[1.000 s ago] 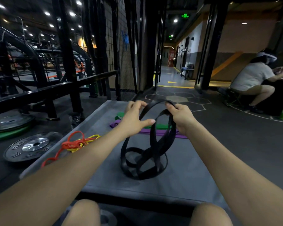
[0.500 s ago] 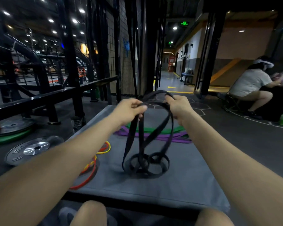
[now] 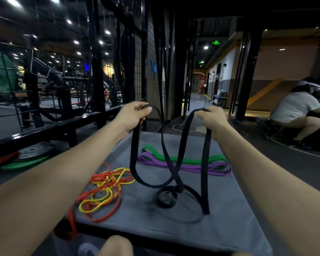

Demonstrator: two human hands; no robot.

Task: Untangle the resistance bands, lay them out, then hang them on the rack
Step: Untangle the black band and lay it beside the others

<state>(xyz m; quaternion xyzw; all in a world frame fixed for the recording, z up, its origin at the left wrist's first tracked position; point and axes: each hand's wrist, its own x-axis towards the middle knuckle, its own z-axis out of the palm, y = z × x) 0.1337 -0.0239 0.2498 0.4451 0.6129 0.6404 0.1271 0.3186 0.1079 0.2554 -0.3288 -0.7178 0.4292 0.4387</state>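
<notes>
Both hands hold tangled black resistance bands (image 3: pixel 174 174) up over a grey mat (image 3: pixel 220 224). My left hand (image 3: pixel 132 115) grips one black loop at its top. My right hand (image 3: pixel 211 117) grips another loop top, apart from the left. The black strands hang down, cross near the middle, and their lower coils rest on the mat. A tangle of orange and yellow bands (image 3: pixel 102 189) lies at the mat's left edge. A green band (image 3: pixel 174 157) and a purple band (image 3: pixel 183 166) lie flat side by side at the mat's far end.
A black metal rack (image 3: pixel 96 71) with wire mesh stands beyond the mat, with a low rail (image 3: pixel 50 126) to the left. Weight plates (image 3: pixel 30 154) lie on the floor at left. A person (image 3: pixel 296 111) sits at far right.
Both hands have risen and moved apart, stretching the black bands taller and opening the loops. The coils on the mat have shrunk. The camera has tilted, showing the orange and yellow tangle fully.
</notes>
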